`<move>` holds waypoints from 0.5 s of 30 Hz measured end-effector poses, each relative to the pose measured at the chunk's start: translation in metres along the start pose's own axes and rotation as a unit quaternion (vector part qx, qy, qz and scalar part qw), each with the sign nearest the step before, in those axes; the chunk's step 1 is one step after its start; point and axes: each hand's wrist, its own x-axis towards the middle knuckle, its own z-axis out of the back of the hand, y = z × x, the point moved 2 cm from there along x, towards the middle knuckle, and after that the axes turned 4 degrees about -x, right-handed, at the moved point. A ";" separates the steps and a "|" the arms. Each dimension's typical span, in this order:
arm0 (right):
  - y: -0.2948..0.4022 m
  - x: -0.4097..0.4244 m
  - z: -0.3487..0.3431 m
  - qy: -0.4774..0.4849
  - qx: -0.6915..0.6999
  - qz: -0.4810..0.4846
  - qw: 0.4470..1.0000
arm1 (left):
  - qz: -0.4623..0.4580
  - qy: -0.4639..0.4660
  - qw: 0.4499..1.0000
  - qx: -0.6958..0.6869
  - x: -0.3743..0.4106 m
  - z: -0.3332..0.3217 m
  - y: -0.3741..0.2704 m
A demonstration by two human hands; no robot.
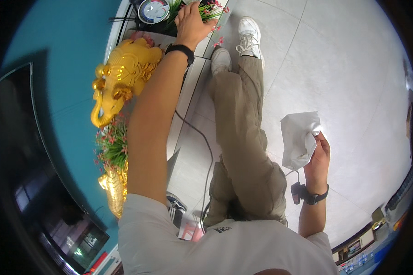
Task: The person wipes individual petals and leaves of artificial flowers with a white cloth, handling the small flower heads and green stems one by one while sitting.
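Observation:
My left hand (pixel 193 24) reaches to the top of the picture, over an artificial plant (pixel 211 12) with green blades and small red flowers on a low white cabinet (pixel 182 120). Its thumb and fingers are spread around part of the plant; whether they grip it is hidden. A round dial gauge (pixel 154 11) stands just left of that hand. At the right, above the floor, my right hand (pixel 319 158) pinches a crumpled white sheet (pixel 297 141), which looks like paper or thin cloth. Dark bands circle both wrists.
A golden elephant figurine (pixel 129 70), another flowering plant (pixel 115 146) and a golden ornament (pixel 115 192) line the cabinet beside my left arm. A black cable (pixel 206 141) hangs near my legs. A dark shoe (pixel 175 206) lies at lower left. A large dark screen (pixel 44 165) is on the teal wall.

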 end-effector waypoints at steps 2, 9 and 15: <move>0.003 0.000 -0.006 0.012 0.016 0.006 1.000 | -0.048 -0.035 0.998 -0.019 -0.021 0.021 0.012; -0.015 -0.001 0.001 0.018 0.001 0.032 0.999 | 0.085 -0.003 0.972 -0.218 -0.212 0.083 0.036; -0.034 0.020 0.043 0.028 -0.052 0.046 0.997 | 0.257 0.034 0.929 -0.264 -0.410 0.074 0.023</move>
